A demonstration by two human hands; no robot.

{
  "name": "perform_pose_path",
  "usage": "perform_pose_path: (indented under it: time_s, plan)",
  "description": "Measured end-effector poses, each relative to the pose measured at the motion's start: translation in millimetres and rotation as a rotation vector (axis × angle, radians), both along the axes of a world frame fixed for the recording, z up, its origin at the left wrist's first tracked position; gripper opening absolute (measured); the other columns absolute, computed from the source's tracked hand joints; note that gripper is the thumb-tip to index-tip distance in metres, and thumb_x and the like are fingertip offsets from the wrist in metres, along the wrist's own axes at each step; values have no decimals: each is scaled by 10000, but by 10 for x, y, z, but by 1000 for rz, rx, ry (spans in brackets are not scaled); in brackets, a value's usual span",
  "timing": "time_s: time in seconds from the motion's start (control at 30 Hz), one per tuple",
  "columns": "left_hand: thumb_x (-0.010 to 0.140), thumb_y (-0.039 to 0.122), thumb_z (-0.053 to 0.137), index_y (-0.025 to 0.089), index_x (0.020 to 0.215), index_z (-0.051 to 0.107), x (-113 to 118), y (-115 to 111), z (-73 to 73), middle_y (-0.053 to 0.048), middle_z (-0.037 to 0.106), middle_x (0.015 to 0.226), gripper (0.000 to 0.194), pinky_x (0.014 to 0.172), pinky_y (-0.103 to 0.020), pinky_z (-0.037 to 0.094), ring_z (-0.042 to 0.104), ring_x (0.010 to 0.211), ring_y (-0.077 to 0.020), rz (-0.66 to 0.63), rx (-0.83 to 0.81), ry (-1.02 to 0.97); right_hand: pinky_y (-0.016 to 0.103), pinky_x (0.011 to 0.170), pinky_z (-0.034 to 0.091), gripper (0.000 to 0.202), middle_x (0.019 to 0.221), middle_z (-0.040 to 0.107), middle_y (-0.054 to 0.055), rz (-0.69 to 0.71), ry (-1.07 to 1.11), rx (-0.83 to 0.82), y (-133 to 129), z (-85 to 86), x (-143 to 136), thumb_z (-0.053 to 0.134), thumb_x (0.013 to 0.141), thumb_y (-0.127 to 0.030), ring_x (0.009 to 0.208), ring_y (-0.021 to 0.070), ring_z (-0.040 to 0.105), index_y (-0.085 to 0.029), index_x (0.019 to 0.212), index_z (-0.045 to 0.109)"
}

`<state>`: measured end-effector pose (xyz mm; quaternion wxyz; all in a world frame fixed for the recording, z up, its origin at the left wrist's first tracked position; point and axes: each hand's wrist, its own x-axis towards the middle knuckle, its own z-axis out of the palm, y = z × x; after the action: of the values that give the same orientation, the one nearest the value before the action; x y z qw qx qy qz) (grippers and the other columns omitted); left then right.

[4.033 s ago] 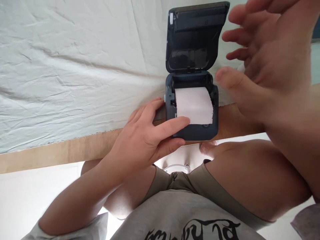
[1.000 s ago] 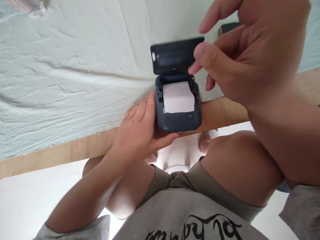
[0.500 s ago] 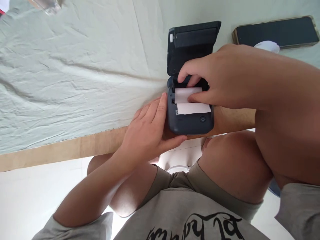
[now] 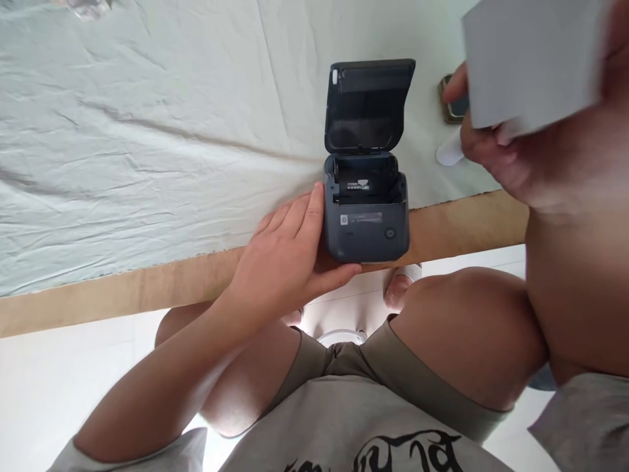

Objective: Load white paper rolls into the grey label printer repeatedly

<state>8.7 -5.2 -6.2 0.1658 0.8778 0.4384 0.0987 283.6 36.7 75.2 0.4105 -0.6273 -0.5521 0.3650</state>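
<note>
A dark blue label printer [image 4: 366,229] sits at the table's edge, its lid [image 4: 368,105] swung up and back. The paper bay shows bare black plastic and a small printed label. My left hand [image 4: 282,252] lies against the printer's left side with fingers stretched out, the thumb along its front edge. Up at the right, my right hand [image 4: 506,160] grips a paper roll, whose loose white paper [image 4: 533,65] faces me and hides most of the roll. That hand is raised off the table and slightly blurred.
Behind my right hand, a phone [image 4: 449,108] lies mostly covered from view. A white rounded object [image 4: 449,151] is beside it. Pale green cloth [image 4: 171,151] covers the table up to its wooden edge [image 4: 122,288]. Something clear [image 4: 88,8] stands at the top left.
My right hand has lifted the paper roll out of the printer and moved it up and right, toward the camera. My left hand has stayed against the printer.
</note>
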Motion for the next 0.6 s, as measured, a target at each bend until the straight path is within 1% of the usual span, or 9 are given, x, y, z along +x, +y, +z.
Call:
perform_pose_path:
  time_s: [0.07, 0.1, 0.17, 0.23, 0.3, 0.4, 0.47, 0.53, 0.6]
  plan:
    - [1023, 815, 650, 4, 1806, 311, 8, 3, 13, -291, 528, 1792, 1177, 1355, -568, 472, 549, 1648, -451, 1, -31, 1, 230, 501, 366, 517, 742, 447, 6, 34, 19, -58, -25, -117, 86, 701, 851, -576, 568, 42, 457, -176, 1162, 598]
    - [1028, 810, 646, -3, 1807, 303, 11, 3, 18, -295, 509, 1806, 1177, 1365, -565, 461, 541, 1656, -448, -3, -38, -1, 252, 502, 384, 548, 718, 442, -3, 56, -5, -64, -46, -192, 129, 713, 842, -601, 549, 56, 453, -180, 1169, 583]
    - [1033, 796, 650, -13, 1811, 288, 16, -1, 23, -304, 477, 1825, 1180, 1377, -568, 448, 529, 1667, -449, -6, -41, -1, 271, 524, 409, 580, 752, 529, 6, 94, -104, -50, -105, -345, 209, 758, 839, -617, 558, 69, 486, -175, 1177, 590]
    - [1028, 788, 664, 6, 1817, 290, 18, -6, 22, -298, 472, 1830, 1172, 1369, -581, 458, 530, 1665, -456, 1, -38, 1, 268, 587, 435, 594, 763, 579, 23, 152, -254, -30, -172, -462, 273, 793, 859, -655, 609, 70, 528, -158, 1130, 613]
    - [1019, 793, 671, 35, 1823, 299, 18, -9, 18, -287, 475, 1833, 1167, 1354, -593, 471, 540, 1655, -463, 14, -35, 9, 264, 659, 433, 630, 725, 566, 37, 211, -390, -21, -224, -515, 322, 776, 884, -732, 676, 67, 541, -135, 1010, 619]
    - [1015, 795, 665, 35, 1827, 290, 21, -8, 15, -293, 483, 1825, 1174, 1343, -602, 480, 556, 1639, -469, 27, -30, 27, 289, 726, 393, 709, 747, 559, 66, 247, -523, 1, -253, -509, 374, 702, 918, -814, 757, 67, 505, -114, 868, 597]
    - [1014, 777, 671, 23, 1823, 291, 25, -6, 20, -299, 505, 1806, 1169, 1344, -602, 480, 563, 1633, -469, 33, -23, 38, 308, 768, 383, 679, 821, 600, 76, 241, -588, 38, -243, -506, 396, 678, 940, -804, 794, 72, 493, -126, 947, 646]
    - [1011, 760, 682, 11, 1818, 298, 33, -7, 30, -304, 521, 1793, 1166, 1348, -599, 479, 563, 1635, -469, 38, -20, 54, 315, 814, 396, 634, 958, 671, 85, 231, -634, 78, -217, -538, 407, 665, 964, -764, 852, 86, 531, -157, 1145, 685]
    - [1012, 761, 683, -8, 1816, 295, 42, -10, 43, -311, 513, 1795, 1178, 1352, -599, 477, 550, 1647, -472, 39, -30, 76, 305, 840, 431, 630, 1100, 716, 87, 242, -665, 98, -185, -599, 407, 654, 973, -740, 913, 98, 585, -189, 1277, 676]
